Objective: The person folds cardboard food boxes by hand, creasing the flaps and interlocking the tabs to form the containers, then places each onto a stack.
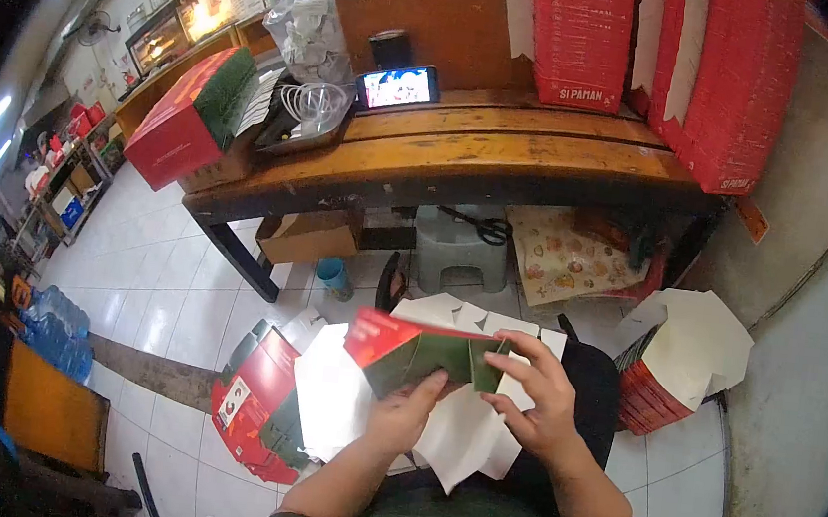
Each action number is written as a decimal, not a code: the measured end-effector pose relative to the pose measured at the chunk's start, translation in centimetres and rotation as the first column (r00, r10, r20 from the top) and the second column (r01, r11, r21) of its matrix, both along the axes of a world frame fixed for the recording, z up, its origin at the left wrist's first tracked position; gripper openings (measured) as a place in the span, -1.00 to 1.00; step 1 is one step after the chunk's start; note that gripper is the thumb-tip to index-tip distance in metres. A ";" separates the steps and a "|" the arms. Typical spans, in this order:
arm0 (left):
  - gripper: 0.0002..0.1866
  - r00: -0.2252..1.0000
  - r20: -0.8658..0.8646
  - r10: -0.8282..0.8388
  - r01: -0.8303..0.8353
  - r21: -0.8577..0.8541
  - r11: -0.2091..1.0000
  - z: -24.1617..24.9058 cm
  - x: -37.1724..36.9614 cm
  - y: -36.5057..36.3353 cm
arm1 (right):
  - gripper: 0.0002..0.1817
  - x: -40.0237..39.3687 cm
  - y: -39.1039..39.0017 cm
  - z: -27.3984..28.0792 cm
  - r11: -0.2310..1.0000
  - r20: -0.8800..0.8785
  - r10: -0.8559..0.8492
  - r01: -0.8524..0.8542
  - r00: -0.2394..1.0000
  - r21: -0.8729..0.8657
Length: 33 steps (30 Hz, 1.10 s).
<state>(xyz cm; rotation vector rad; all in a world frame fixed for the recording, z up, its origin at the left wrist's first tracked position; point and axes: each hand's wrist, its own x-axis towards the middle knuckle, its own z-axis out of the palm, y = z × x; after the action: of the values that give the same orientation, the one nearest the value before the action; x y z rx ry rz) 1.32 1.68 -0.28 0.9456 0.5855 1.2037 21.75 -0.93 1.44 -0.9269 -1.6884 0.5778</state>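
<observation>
Above my lap is a partly folded cardboard box (pixel 443 355), red on one side and dark green on the panels facing me. My left hand (pixel 403 415) grips its lower edge, thumb on the green panel and the other fingers hidden. At its right end, my right hand (pixel 542 396) pinches a green flap (pixel 485 367) between fingers and thumb. White cardboard sheets (pixel 467 433) lie over my lap underneath. Left of my knees, flattened red and green boxes (pixel 261 398) are on the floor beside a bright white sheet (pixel 329 395).
A wooden bench (pixel 504 153) ahead bears a lit phone (pixel 398 87), a tray (pixel 296 133), a red box (pixel 183 122) and tall red stacks (pixel 582 40). Beneath are a grey stool (pixel 459 253) and a blue cup (pixel 334 277). A cardboard stack (pixel 666 383) stands right.
</observation>
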 end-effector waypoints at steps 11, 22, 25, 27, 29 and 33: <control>-0.57 0.990 -0.088 -0.113 0.123 0.107 0.987 -0.4 1.3 -0.9 | -0.69 -0.9 -0.4 -1.2 0.984 -0.148 -0.101 0.120 0.984 0.128; -0.68 0.331 -0.933 0.143 0.495 0.300 0.815 -0.1 -0.1 1.0 | -0.53 1.7 0.7 -0.2 0.965 0.403 -0.255 0.202 0.879 0.169; -0.62 0.387 -0.921 0.039 0.384 0.199 0.902 0.4 0.4 0.6 | -0.69 3.3 2.2 -5.0 0.999 -0.070 -0.006 0.003 0.998 -0.044; -0.56 0.450 -0.893 -0.020 0.322 0.142 0.936 1.0 0.6 0.6 | -0.75 3.3 1.8 -5.8 0.999 -0.249 0.029 -0.038 0.968 -0.032; -0.49 0.468 -0.883 -0.046 0.322 0.122 0.939 1.1 0.5 0.5 | -0.74 2.4 0.8 -3.6 0.995 -0.180 0.039 -0.055 0.983 -0.084; -0.41 0.417 -0.908 0.029 0.352 0.191 0.916 0.5 1.0 0.2 | -0.75 1.2 1.0 -4.7 0.979 0.144 -0.194 0.200 0.970 -0.030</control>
<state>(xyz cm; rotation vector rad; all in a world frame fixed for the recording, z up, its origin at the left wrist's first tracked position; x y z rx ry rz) 2.32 1.86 0.27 1.9728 1.1110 0.4994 22.92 0.10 -3.28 -1.1755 -1.6883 0.4255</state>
